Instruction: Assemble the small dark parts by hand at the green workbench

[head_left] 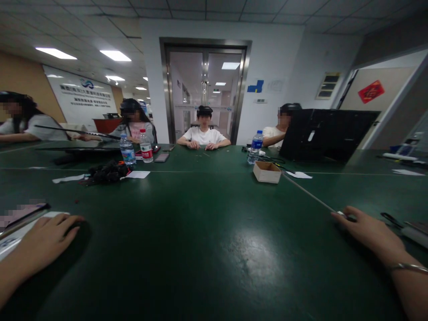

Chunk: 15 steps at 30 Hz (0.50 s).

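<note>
My left hand (48, 238) lies at the left side of the green table (187, 223), palm down with its fingers stretched out. Under and beside it is a white flat item (8, 245), partly covered by the hand. At the right, my right hand (372, 232) rests on the table with thumb and fingers closed round a small shiny item (341, 214), mostly hidden, whose kind I cannot make out. A thin pale line runs across the tabletop up to that spot. A metal bracelet (406, 266) circles the right wrist.
An open cardboard box (267, 173) stands right of centre, near a water bottle (255, 148) and a black monitor (326, 136). Further left are two bottles, a tangled black bundle (109, 173) and white paper (138, 174). Several people sit across the table.
</note>
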### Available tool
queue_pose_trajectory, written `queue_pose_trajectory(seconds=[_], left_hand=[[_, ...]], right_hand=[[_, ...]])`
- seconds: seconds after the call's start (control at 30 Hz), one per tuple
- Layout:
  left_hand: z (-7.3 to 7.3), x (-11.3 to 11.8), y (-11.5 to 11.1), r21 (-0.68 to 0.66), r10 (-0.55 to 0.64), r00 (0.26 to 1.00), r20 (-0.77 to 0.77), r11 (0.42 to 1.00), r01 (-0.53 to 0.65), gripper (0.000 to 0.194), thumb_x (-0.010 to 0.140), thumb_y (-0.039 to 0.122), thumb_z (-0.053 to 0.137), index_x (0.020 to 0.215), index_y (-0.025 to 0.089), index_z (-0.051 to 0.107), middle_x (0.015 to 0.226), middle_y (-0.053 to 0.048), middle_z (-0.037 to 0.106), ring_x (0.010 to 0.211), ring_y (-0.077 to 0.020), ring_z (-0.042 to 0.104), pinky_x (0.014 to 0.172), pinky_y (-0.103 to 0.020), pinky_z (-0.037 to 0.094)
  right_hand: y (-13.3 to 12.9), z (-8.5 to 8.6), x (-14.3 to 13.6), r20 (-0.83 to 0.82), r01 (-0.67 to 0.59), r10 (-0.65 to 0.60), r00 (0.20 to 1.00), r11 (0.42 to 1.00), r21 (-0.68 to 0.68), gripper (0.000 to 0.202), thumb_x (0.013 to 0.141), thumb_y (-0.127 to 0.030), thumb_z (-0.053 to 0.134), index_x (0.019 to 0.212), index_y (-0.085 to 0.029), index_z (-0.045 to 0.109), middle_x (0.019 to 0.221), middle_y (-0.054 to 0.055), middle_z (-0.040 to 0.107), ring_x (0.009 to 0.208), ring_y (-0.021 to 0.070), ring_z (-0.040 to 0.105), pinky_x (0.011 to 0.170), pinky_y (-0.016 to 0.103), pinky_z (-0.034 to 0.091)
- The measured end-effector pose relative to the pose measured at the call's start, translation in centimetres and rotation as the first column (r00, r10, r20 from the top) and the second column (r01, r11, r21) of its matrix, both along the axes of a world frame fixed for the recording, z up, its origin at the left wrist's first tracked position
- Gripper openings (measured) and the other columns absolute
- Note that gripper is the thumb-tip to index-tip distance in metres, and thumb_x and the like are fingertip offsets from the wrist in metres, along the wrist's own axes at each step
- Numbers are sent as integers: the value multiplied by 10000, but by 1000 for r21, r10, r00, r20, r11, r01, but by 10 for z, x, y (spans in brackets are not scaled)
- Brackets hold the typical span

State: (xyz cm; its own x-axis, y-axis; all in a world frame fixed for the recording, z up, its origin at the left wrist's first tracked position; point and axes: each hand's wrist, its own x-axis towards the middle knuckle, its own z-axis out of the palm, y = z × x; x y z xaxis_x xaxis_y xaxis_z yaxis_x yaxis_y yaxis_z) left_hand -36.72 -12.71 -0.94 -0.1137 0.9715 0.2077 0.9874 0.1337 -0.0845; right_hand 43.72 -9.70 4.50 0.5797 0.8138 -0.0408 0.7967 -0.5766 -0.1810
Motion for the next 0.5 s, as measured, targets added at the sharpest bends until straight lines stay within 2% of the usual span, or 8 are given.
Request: queue_pose_trajectory(seconds=[0.1, 0.17, 0.27, 0.37, 0.5], left_hand=[[3, 7, 0, 33, -2, 999, -38, 999, 3, 499, 799, 434, 253, 1060, 239, 631, 1084, -67, 641, 1024, -271, 528, 943, -361, 359], [6, 12, 0, 44, 69, 991, -114, 997, -64, 487, 810, 437, 238, 1058, 266, 621, 1075, -48, 643, 1045, -280, 515, 960, -379, 344], [9, 16, 0, 7, 138, 976, -166, 990, -139, 481, 795, 403, 269, 1061, 232, 631, 1103, -89, 643, 1051, -304, 526, 970, -401, 332], [11, 19, 1, -22, 138, 985, -100, 990, -141, 467, 766, 368, 301, 1059, 217, 633, 1110, -103, 652, 1041, -299, 547, 963, -396, 352], [14, 30, 2, -9, 81, 991, 107, 997, -81, 446, 766, 369, 313, 1021, 205, 640, 1079, -90, 657, 1026, -262, 572, 956, -361, 390]], right_hand=[[3, -1, 3, -4, 0, 0, 1000, 1000, 7, 570, 861, -585, 252, 1183, -226, 555, 1192, 216, 595, 1025, 344, 595, 765, 422, 456], [5, -3, 6, -14, -8, 8, 1000, 1000, 14, 592, 867, -565, 242, 1213, -209, 564, 1204, 239, 586, 1041, 344, 591, 785, 435, 450], [7, -4, 9, 20, -6, 6, 1000, 1000, 11, 558, 870, -533, 254, 1189, -220, 588, 1184, 227, 603, 1023, 346, 601, 797, 449, 453], [6, -3, 7, 77, 5, -6, 997, 1000, 14, 466, 857, -510, 304, 1089, -259, 620, 1100, 215, 641, 929, 357, 629, 695, 461, 469], [3, -2, -4, 122, 27, -27, 992, 1000, 0, 392, 868, -462, 321, 942, -235, 632, 991, 230, 652, 876, 351, 639, 606, 428, 447]])
